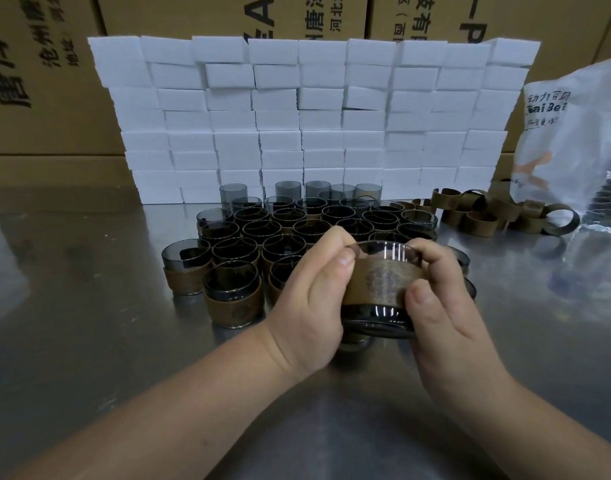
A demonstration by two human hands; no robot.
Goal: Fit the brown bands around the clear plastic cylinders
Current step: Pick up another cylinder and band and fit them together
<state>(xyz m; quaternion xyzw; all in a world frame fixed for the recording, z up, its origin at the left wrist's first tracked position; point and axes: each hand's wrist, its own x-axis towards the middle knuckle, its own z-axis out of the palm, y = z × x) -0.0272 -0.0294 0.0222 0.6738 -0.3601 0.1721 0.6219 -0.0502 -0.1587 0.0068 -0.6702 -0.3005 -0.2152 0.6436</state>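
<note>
This looks like a small packing workshop or stockroom. Printed cartons (47, 81) line the back, a wall of white boxes (311, 116) stands on the steel surface (89, 306), and rows of banded cylinders (233, 296) sit beside loose bands (484, 218) and a plastic bag (574, 140).

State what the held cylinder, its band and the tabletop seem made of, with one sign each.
Cylinder: smoky clear plastic, glossy; bright glints. Band: matte brown, perhaps leather or cork; stamped emblem. Tabletop: likely brushed steel; blurred reflections.
</note>
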